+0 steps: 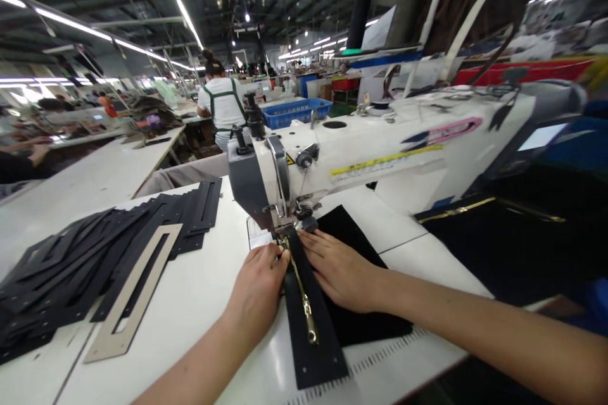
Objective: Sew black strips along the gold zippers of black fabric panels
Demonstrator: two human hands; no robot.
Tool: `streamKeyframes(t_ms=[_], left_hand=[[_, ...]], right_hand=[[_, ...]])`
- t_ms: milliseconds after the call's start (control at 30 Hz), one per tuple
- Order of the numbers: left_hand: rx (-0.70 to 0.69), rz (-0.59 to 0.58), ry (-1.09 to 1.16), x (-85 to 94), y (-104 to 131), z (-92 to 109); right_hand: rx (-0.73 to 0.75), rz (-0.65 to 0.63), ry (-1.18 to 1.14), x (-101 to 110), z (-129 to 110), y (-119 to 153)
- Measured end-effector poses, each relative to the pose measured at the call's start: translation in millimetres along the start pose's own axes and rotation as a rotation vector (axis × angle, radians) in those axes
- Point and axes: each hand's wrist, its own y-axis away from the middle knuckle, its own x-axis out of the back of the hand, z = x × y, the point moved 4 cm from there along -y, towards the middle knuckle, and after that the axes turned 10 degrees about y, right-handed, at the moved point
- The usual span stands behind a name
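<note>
From where I stand, the strip [327, 354] lies on the white table [209, 272], its far end up at the foot [285, 229] of the machine [380, 145]. A gold zip [297, 275] runs along it, pull [310, 324] at the near end, well clear of the foot. Black cloth [368, 323] lies under the right-hand side of the strip.

The left hand [259, 288] is bent over the strip's left edge, thumb and fingertips drawn close together beside the foot; whether they pinch the edge or only press it, I cannot tell. The right hand [346, 272] grips nothing: it lies flat, fingers stretched forward over the cloth and along the strip's right edge.

I take this to be stitching, and to do it well I would let the flat hand keep the layers smooth and the other steer the edge, both guiding rather than pulling. The teeth want to run parallel to the seam, and the fingertips want a little more room (those on the left look very near the foot, and I can't make out the needle). I would watch that the cloth below does not pucker or creep sideways under the strip.
</note>
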Motion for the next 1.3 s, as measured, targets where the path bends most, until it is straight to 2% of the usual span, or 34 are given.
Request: streamKeyframes(t_ms=[100, 200, 300, 433, 633, 933, 1100, 1300], left_hand=[[0.016, -0.013, -0.029, 1.1, 2, 0], [0.001, -0.011, -0.049, 3.8, 12, 7], [-0.045, 0.010, -0.015, 6.0, 23, 16], [-0.037, 0.062, 0.013, 7.3, 29, 22], [-0.018, 0.026, -0.053, 3.4, 26, 26], [-0.044, 0.009, -0.114, 3.0, 25, 34], [-0.049, 0.004, -0.125, 3.0, 23, 33], [-0.040, 0.011, -0.108, 0.9, 18, 23]], right_hand=[[0.015, 0.059, 0.006, 15, -12, 12], [0.093, 0.140, 0.002, 27, -40, 37], [0.156, 0.211, 0.056, 30, -66, 57], [0.177, 0.261, 0.222, 26, -80, 58], [0.203, 0.267, 0.304, 24, -84, 55], [0.309, 0.248, 0.225, 31, -79, 58], [0.285, 0.305, 0.208, 30, -77, 58], [0.215, 0.385, 0.165, 25, -70, 53]])
